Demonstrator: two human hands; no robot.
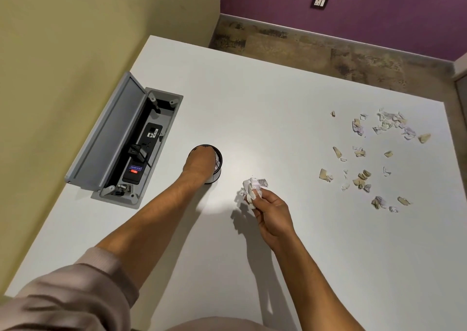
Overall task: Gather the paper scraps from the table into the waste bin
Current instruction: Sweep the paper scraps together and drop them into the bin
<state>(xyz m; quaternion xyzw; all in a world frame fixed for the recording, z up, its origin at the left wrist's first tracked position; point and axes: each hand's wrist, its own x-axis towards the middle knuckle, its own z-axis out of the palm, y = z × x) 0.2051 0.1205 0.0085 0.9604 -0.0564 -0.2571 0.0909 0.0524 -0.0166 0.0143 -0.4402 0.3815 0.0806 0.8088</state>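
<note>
A small round black waste bin (pixel 218 157) stands on the white table (pixel 252 108) left of centre, with a bit of paper showing inside its right rim. My left hand (pixel 199 162) reaches down into its mouth, and the fingers are hidden inside. My right hand (pixel 271 217) is raised just right of the bin and pinches a crumpled bunch of white paper scraps (pixel 251 188) in its fingertips. Several loose torn scraps (pixel 362 176) lie scattered on the right side of the table, with a denser cluster (pixel 390 125) farther back.
An open grey cable box (pixel 131 141) with its lid raised, holding plugs and a power strip, is set into the table at the left, close to the yellow wall. The table's far edge drops to brown floor. A wall socket (pixel 319 2) sits on the purple wall.
</note>
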